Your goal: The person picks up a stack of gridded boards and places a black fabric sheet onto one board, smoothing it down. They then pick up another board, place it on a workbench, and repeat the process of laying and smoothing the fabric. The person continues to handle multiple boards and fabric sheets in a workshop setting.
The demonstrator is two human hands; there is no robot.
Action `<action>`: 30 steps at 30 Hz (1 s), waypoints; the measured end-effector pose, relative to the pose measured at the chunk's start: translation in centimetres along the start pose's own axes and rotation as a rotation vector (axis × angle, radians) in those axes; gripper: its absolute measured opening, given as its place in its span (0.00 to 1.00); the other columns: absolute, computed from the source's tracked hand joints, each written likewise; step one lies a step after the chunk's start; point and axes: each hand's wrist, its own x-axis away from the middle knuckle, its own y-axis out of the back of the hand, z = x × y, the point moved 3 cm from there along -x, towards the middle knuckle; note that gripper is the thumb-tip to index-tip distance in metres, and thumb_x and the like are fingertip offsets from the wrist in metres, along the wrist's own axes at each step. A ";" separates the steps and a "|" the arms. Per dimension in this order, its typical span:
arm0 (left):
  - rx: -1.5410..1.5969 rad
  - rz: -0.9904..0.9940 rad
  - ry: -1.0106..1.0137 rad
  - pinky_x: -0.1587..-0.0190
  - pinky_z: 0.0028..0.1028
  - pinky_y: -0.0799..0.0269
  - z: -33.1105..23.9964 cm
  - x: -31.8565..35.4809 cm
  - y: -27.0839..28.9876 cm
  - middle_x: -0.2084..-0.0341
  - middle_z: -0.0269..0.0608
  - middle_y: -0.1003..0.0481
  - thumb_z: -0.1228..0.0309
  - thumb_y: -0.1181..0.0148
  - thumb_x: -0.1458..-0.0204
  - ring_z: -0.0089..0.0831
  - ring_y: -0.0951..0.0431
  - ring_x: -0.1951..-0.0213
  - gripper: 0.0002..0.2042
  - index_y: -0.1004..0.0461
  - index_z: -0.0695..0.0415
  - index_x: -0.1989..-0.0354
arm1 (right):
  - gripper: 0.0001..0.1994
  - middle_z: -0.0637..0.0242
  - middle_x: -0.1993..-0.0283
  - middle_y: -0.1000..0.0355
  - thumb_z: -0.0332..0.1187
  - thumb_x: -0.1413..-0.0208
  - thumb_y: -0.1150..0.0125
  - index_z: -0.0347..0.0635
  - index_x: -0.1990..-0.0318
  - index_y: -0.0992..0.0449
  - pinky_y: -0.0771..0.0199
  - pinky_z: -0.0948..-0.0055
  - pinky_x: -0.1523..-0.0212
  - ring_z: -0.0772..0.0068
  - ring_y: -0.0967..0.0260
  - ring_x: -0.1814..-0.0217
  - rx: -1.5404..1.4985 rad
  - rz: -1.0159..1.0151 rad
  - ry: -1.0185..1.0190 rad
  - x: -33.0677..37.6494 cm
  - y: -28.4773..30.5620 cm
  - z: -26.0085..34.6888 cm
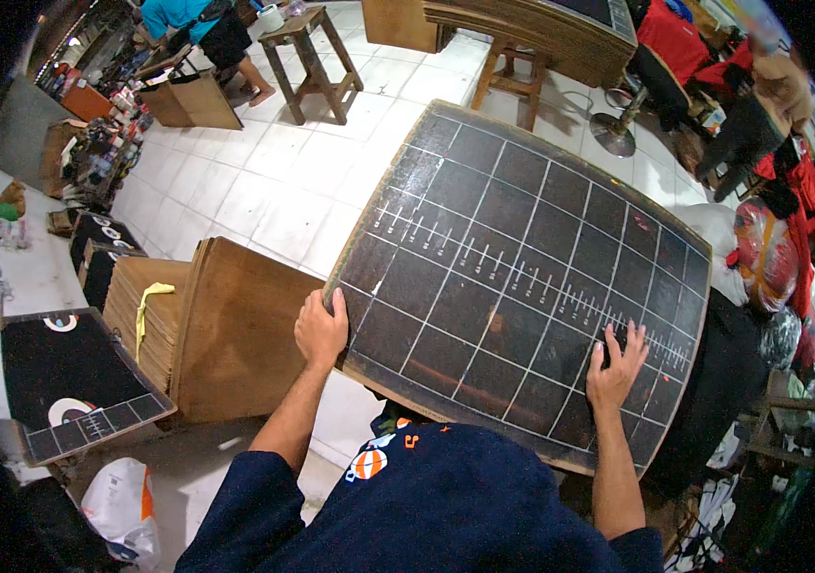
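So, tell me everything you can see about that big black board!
It's a big four-sided board, dark and glossy in places, ruled with white lines into squares, with a row of short marks across it. Its thin edge looks brown, maybe wood. A few orange specks dot it. It lies face up before the person; the left grip touches its left edge, the right grip rests on top.

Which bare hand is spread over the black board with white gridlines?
The right hand, spread over the board; the left hand curls at its left edge.
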 end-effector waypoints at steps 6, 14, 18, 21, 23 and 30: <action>-0.019 -0.002 0.059 0.52 0.50 0.25 0.4 0.0 0.2 0.58 0.54 0.19 0.44 0.50 0.38 0.55 0.19 0.55 0.27 0.22 0.59 0.52 | 0.26 0.45 0.27 0.42 0.44 0.40 0.39 0.48 0.35 0.27 0.58 0.40 0.23 0.40 0.53 0.21 0.016 -0.068 0.042 0.6 0.6 0.7; -0.120 -0.128 -0.199 0.33 0.51 0.41 0.8 0.8 0.1 0.33 0.62 0.37 0.52 0.49 0.35 0.56 0.35 0.33 0.32 0.39 0.64 0.30 | 0.35 0.45 0.22 0.50 0.47 0.38 0.40 0.43 0.27 0.40 0.62 0.39 0.23 0.40 0.59 0.18 -0.078 0.209 0.103 15.2 3.6 7.7; -0.249 -0.036 -0.479 0.26 0.57 0.61 -1.4 4.4 -0.8 0.25 0.63 0.53 0.55 0.51 0.34 0.57 0.56 0.24 0.34 0.47 0.67 0.27 | 0.33 0.49 0.23 0.49 0.46 0.39 0.39 0.48 0.28 0.37 0.62 0.39 0.23 0.43 0.58 0.19 -0.102 0.215 0.056 19.5 6.3 4.8; -0.215 0.139 -0.613 0.26 0.58 0.66 -5.2 9.8 -2.0 0.26 0.69 0.55 0.53 0.51 0.35 0.63 0.59 0.24 0.36 0.48 0.69 0.27 | 0.30 0.52 0.23 0.47 0.41 0.38 0.41 0.50 0.29 0.35 0.61 0.39 0.23 0.45 0.57 0.19 -0.046 0.132 -0.126 20.8 7.7 -0.7; -0.151 0.145 -0.740 0.26 0.59 0.66 -8.7 13.8 -2.5 0.26 0.70 0.55 0.52 0.50 0.36 0.63 0.60 0.24 0.37 0.48 0.69 0.27 | 0.23 0.51 0.25 0.43 0.39 0.36 0.43 0.49 0.34 0.28 0.58 0.40 0.24 0.45 0.54 0.20 -0.020 -0.001 -0.231 21.6 8.6 -5.5; -0.097 0.199 -0.953 0.26 0.59 0.68 -22.0 26.8 -5.2 0.26 0.70 0.55 0.50 0.49 0.37 0.63 0.60 0.24 0.39 0.48 0.69 0.27 | 0.11 0.56 0.52 0.27 0.33 0.38 0.40 0.43 0.51 0.18 0.31 0.58 0.42 0.54 0.30 0.45 -0.245 -0.402 -0.709 25.9 9.7 -24.9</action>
